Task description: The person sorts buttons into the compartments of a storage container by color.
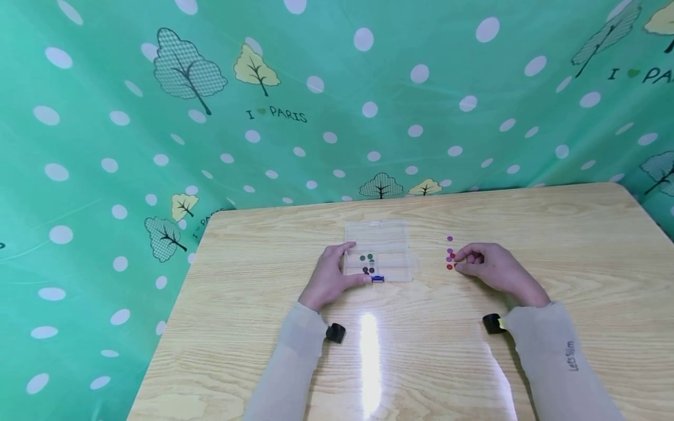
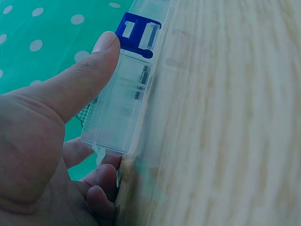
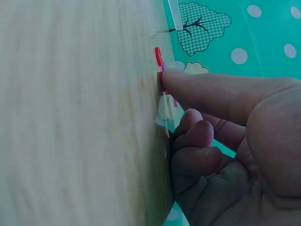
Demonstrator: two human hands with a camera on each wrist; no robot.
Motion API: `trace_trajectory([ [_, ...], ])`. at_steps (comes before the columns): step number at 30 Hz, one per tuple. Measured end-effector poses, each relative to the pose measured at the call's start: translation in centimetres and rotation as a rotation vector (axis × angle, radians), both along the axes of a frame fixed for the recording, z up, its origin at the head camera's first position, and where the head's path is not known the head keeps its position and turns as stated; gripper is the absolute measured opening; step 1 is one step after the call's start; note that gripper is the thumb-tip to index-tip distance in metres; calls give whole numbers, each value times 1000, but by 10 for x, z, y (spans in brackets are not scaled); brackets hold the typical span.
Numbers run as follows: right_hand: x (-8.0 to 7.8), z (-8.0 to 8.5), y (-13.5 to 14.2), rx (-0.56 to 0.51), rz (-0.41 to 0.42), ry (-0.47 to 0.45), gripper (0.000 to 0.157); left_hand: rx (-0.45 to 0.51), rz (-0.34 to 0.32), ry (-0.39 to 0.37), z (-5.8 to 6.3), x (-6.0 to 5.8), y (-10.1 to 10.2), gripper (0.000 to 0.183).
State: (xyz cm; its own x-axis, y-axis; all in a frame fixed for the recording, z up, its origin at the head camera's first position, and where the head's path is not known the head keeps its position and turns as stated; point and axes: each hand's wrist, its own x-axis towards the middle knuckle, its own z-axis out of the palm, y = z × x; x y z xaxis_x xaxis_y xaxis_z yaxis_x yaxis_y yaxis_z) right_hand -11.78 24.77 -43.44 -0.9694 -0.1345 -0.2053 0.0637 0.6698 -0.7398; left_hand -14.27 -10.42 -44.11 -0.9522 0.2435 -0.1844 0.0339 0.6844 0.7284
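A clear plastic compartment box (image 1: 387, 266) lies with its lid (image 1: 376, 235) raised at the back. Several dark green discs (image 1: 370, 256) and several dark brown discs (image 1: 371, 270) are in its left compartments. My left hand (image 1: 330, 275) grips the box's left end, thumb along the front beside a blue latch (image 2: 136, 35). To the right, purple discs (image 1: 450, 238) and red discs (image 1: 449, 267) lie on the table. Over them, my right hand (image 1: 487, 266) has thumb and forefinger tips apart, each beside a red disc. In the right wrist view, the thumb touches one red disc (image 3: 162, 81).
A wood-grain table (image 1: 253, 351) carries everything. Behind it hangs a green curtain (image 1: 337, 105) with white dots and trees. Black wrist cameras sit at the left sleeve (image 1: 297, 345) and right sleeve (image 1: 547, 345). A bright glare streak shows on the near tabletop.
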Motion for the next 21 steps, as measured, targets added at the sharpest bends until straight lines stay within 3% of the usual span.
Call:
trace_trajectory([
  [21, 0, 1, 1, 62, 62, 36, 9, -4, 17, -12, 0, 1, 1, 93],
])
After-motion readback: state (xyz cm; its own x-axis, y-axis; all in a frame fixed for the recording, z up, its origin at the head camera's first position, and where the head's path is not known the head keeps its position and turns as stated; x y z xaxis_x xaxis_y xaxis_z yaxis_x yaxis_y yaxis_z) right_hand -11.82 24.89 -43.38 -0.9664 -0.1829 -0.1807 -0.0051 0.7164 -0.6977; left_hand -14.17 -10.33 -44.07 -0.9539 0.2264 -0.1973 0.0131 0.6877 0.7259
